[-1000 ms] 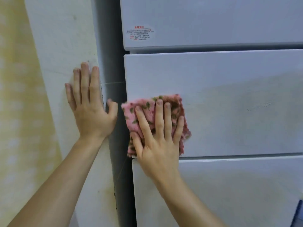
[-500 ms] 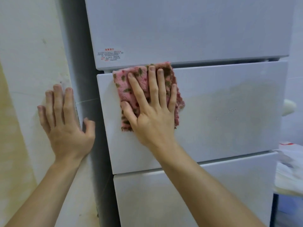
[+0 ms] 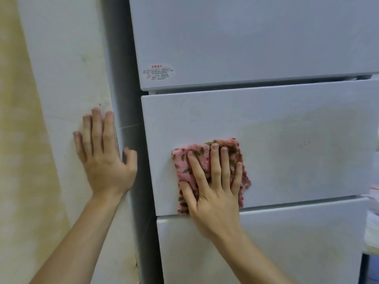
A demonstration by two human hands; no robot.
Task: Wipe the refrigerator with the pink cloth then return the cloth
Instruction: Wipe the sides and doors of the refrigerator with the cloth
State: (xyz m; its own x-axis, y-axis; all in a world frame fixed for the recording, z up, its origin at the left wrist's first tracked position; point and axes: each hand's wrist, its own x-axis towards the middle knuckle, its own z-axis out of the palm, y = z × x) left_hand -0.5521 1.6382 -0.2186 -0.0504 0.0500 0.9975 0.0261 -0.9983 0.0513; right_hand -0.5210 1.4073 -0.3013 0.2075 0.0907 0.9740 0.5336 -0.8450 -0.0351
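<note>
The refrigerator [image 3: 287, 140] is pale grey-white with an upper door, a middle drawer front and a lower drawer front. My right hand [image 3: 213, 187] lies flat with fingers spread on the pink cloth [image 3: 182, 162], a folded fuzzy rag with green-brown spots, pressing it against the lower left part of the middle drawer front. The cloth's bottom edge hangs over the gap above the lower drawer. My left hand [image 3: 104, 154] rests flat and spread on the wall beside the refrigerator, its thumb reaching toward the grey side panel.
A white wall [image 3: 61, 78] with yellowish staining stands to the left. A small label with red print [image 3: 159, 72] sits low on the upper door. White papers or bags [image 3: 372, 220] lie at the right edge. A dull smudged patch covers the middle drawer's right half.
My right hand has slid the pink cloth from the top edge of the middle drawer down to its bottom edge. My left hand stays on the wall.
</note>
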